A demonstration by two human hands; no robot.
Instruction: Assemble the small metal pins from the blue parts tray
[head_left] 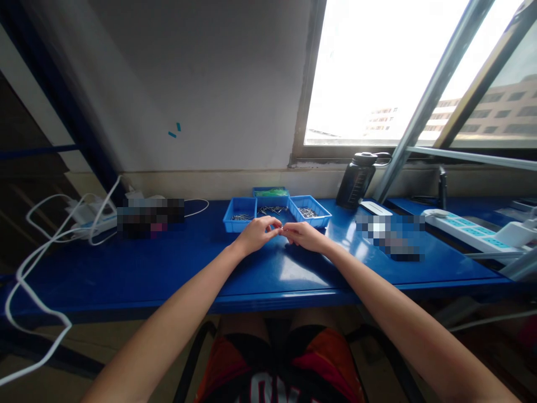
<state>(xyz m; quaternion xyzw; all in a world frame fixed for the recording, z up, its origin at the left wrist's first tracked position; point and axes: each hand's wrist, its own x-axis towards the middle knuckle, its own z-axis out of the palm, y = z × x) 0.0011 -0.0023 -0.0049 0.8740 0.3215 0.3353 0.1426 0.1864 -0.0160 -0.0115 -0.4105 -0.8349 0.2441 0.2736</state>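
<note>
My left hand (259,234) and my right hand (305,235) meet above the blue table, just in front of the small bins. Both are closed in a pinch, fingertips nearly touching. Whatever lies between the fingers is too small to name. Behind my left hand stands a blue bin (227,215) with small metal pieces (240,217) in it. Another blue bin (324,215), behind my right hand, holds more small metal pieces (307,212). Screw-like metal pieces (272,210) lie between these two bins. At the back, a third blue bin (257,191) contains a green bag (272,192).
A black water bottle (356,182) stands at the back right by the window. Further right lies a white power strip (472,228). White cables (39,299) loop over the table's left end. The blue table's (168,280) front edge runs just before my lap.
</note>
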